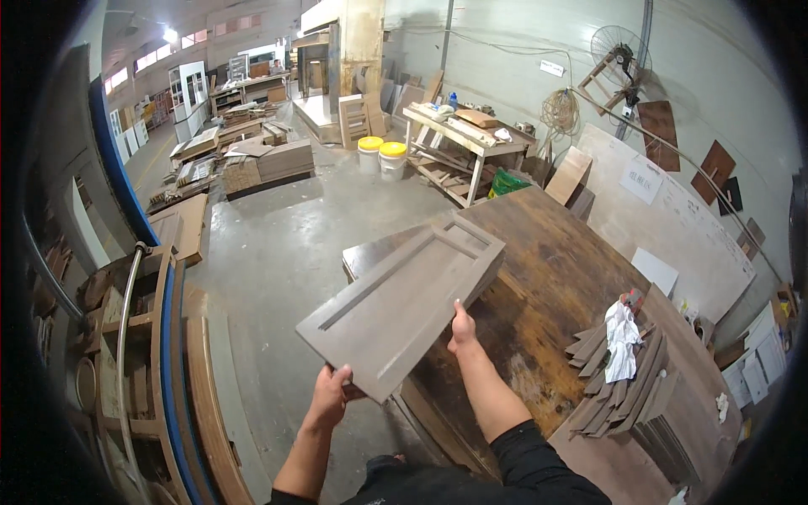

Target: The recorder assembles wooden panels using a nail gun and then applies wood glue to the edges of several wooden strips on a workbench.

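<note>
Framed grey-brown panel (396,307) in front of person, recessed face up, long axis running near left to far right. Left hand (331,394) grips near end, thumb on top; right hand (462,326) clasps right long edge. Far end above desk (547,269), contact unclear. Right: stacked brown strips (648,379), white cloth (621,341) on top.

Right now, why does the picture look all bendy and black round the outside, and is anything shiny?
In the head view, the fisheye lens bends straight edges and leaves a dark rim; also in the head view, the ceiling lamp glares white, the grey floor shines palely, and the grey-brown panel looks fairly sharp.
</note>
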Motion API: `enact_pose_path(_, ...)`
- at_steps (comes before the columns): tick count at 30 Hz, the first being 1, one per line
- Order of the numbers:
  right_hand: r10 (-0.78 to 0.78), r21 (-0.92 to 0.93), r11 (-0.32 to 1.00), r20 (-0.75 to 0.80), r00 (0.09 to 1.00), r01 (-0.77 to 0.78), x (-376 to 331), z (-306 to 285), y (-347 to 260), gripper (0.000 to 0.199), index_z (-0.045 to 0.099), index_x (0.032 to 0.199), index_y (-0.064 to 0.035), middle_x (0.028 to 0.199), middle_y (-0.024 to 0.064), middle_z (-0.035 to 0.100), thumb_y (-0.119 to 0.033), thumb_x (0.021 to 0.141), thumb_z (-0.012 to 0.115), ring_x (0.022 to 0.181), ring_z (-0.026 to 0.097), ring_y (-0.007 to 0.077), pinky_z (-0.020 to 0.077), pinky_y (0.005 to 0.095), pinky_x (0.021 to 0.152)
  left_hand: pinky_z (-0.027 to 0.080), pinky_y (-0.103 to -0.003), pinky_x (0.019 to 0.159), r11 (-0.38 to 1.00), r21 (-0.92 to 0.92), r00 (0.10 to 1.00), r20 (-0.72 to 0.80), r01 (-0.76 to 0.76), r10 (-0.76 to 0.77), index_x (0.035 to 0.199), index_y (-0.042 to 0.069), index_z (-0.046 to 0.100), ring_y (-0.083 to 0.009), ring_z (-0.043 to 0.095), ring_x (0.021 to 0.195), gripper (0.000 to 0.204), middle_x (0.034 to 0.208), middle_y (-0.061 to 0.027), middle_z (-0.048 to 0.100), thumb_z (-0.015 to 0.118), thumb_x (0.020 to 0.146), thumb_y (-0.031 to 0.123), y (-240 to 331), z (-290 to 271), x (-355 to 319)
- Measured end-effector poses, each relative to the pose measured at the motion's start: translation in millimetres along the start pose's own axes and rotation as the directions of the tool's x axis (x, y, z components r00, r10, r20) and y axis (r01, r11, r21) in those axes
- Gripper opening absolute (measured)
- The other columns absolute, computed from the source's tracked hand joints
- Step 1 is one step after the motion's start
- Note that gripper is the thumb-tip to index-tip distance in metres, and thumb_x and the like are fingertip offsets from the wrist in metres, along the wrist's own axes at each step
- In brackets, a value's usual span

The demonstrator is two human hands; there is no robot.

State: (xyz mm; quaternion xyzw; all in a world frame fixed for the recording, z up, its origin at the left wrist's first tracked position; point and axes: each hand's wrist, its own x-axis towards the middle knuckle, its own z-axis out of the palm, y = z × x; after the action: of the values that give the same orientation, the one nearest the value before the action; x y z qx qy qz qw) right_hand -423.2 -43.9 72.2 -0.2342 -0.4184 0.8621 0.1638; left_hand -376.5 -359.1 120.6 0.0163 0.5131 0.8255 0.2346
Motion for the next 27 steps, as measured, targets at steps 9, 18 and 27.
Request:
enact_pose_path(9, -0.198, -0.340, 0.932, -0.189, 0.962, 0.125, -93, -156, 26, 0.034, 0.060, 0.127, -0.0078, 0.111, 0.0104, 0.068, -0.029, 0.103, 0.052, 0.083, 0.067, 0.0172, 0.0506, 0.0265, 0.068, 0.061, -0.043, 0.070, 0.980, 0.137, 0.987, 0.059, 0.144, -0.153, 0.129, 0.000, 0.042, -0.0319, 0.070, 0.086, 0.040, 0.111, -0.0163, 0.062, 0.052, 0.099, 0.025, -6, 5, 101)
enact_pose_path(18, -0.541, -0.606, 0.791, -0.756, 0.368, -0.082, -333, -357, 37, 0.017, 0.068, 0.102, -0.0032, 0.091, 0.0062, 0.069, -0.017, 0.096, 0.062, 0.077, 0.065, 0.0151, 0.0510, 0.0300, 0.072, 0.041, -0.030, 0.038, 0.659, 0.736, 0.985, -0.063, 0.155, -0.162, 0.076, -0.001, 0.061, -0.0157, 0.050, 0.038, 0.062, 0.048, -0.0048, 0.051, 0.045, 0.102, 0.053, 47, -59, 85)
enact_pose_path(27, -0.368, -0.537, 0.722, -0.832, 0.414, -0.437, -392, -341, 21, 0.041, 0.071, 0.114, -0.0128, 0.099, 0.0110, 0.073, -0.045, 0.089, 0.069, 0.096, 0.069, 0.0303, 0.0533, 0.0378, 0.084, 0.048, -0.029, 0.059, 0.486, 0.849, 0.581, 0.507, -0.208, -0.637, 0.096, -0.001, 0.065, -0.0136, 0.061, 0.064, 0.032, 0.072, -0.0060, 0.064, 0.062, 0.097, 0.031, -201, 163, -26)
